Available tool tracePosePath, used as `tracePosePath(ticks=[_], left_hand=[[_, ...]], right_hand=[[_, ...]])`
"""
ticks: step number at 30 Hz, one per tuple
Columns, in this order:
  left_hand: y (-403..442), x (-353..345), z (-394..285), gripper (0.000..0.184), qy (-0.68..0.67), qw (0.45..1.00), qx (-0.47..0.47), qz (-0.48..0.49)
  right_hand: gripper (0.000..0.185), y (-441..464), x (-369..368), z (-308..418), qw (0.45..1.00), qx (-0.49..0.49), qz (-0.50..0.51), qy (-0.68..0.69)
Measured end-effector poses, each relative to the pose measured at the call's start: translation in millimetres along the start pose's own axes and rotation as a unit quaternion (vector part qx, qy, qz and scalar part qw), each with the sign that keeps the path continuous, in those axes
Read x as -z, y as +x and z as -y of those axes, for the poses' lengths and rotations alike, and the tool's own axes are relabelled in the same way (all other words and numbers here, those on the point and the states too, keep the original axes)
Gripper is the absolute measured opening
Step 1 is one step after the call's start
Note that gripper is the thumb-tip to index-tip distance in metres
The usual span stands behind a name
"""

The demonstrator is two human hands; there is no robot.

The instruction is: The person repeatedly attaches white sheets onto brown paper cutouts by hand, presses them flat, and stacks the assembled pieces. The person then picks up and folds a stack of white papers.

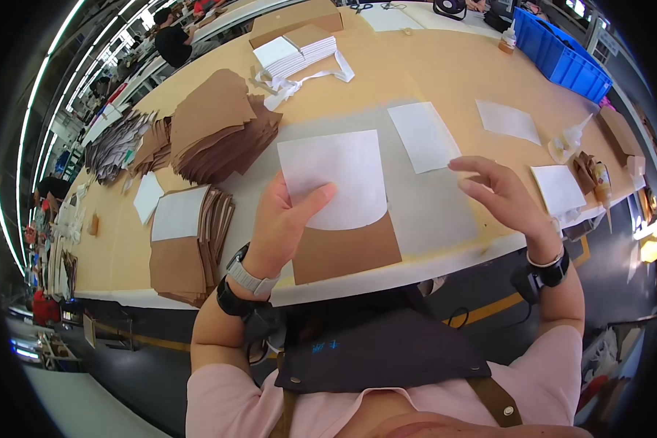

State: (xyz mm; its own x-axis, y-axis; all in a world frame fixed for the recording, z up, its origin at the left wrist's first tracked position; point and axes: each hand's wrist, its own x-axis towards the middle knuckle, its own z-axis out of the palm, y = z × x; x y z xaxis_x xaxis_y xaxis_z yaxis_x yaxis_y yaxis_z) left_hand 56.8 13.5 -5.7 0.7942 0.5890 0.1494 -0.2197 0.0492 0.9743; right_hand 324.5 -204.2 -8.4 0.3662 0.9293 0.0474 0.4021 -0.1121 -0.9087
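Observation:
My left hand (290, 212) grips a white sheet (343, 171) with a rounded lower edge, thumb on top and fingers beneath. Under its lower part shows a brown piece (348, 252) at the table's front edge; whether the two touch, I cannot tell. My right hand (500, 191) is in the air with fingers spread and nothing in it. Close to its fingertips, another white sheet (423, 136) lies on the grey mat (449, 212).
Brown pieces form a tall stack (215, 120) at the left. Nearer sits a pile of brown pieces with white panels (182, 244). Folded white pieces (296, 57) lie at the back. On the right are a white pad (558, 188), a glue bottle (602, 182) and a blue crate (562, 58).

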Motion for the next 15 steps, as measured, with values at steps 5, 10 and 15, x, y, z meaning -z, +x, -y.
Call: tracePosePath(ticks=[5, 10, 15], left_hand=[[-7.1, 6.9, -15.9, 0.033, 0.382, 0.911, -0.151, 0.032], [-6.1, -7.6, -36.2, 0.038, 0.514, 0.817, -0.245, 0.096], [-15.2, 5.0, -21.1, 0.042, 0.242, 0.959, -0.145, 0.013]], right_hand=[[0.048, 22.9, -53.0, 65.9, 0.888, 0.359, -0.143, -0.249], [0.042, 34.7, -90.3, 97.8, 0.869, 0.381, -0.065, -0.31], [0.016, 27.5, -89.4, 98.1, 0.968, 0.227, -0.104, 0.005]])
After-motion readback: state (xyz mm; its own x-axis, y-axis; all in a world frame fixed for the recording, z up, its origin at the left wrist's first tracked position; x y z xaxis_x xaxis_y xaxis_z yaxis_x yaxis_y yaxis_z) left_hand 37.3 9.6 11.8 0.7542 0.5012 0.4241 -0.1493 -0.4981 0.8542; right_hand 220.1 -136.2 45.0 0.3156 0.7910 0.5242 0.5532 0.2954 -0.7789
